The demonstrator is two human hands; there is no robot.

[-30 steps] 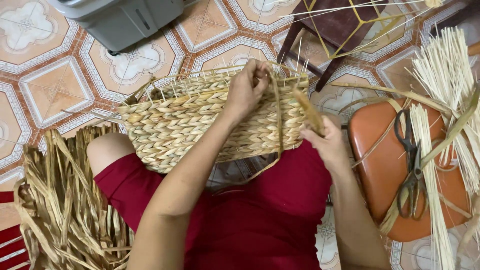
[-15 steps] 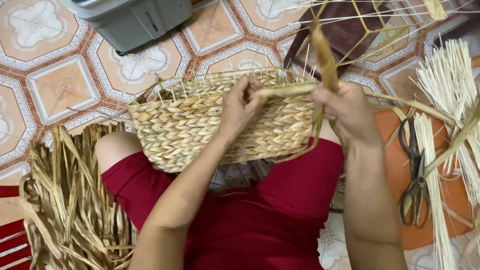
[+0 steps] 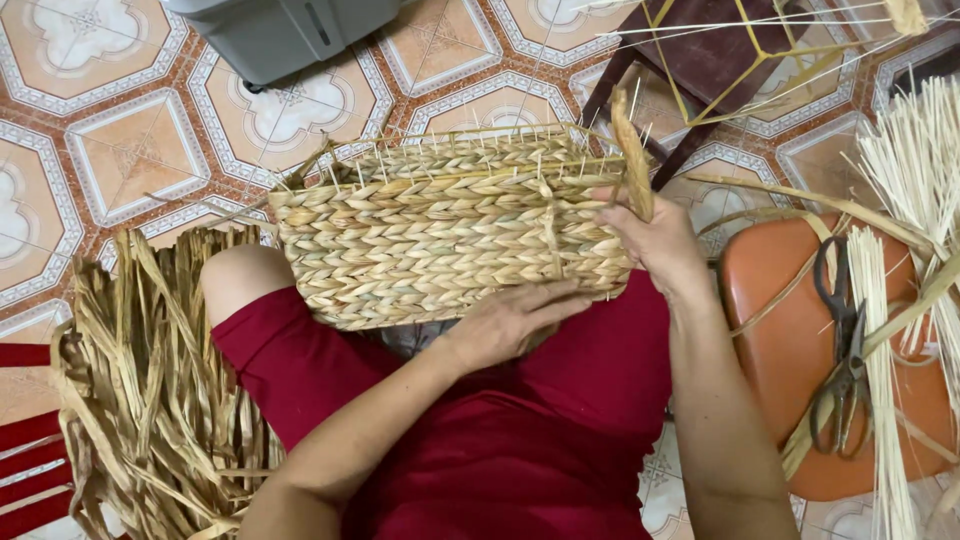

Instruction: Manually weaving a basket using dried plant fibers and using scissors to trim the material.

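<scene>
The patterned tile floor (image 3: 120, 160) fills the upper left of the frame, and that is your only open room — bare tiles run from the left edge to the grey plastic bin (image 3: 285, 30), which is cut off at the top. In the lower left a heap of dried straw strands (image 3: 150, 380) crowds your knee. At the right edge an orange stool seat (image 3: 790, 340) carries a pair of scissors (image 3: 845, 350) and pale reed bundles (image 3: 915, 200) that run out of frame. A dark wooden stool (image 3: 700, 60) stands at the upper right, just behind the work.

On your lap, at the centre, sits the woven straw basket (image 3: 450, 230): rectangular, plaited in tan herringbone rows, thin pale stakes bristling along its top rim. Its far wall and inside are hard to make out.

Your left hand (image 3: 515, 315) lies flat, fingers spread, pressed against the basket's lower near edge. Your right hand (image 3: 660, 240) is closed around a loose weaving strand (image 3: 632, 150) at the basket's right corner — the strand rises upright above the rim. Its lower end is hidden behind your fingers.
</scene>
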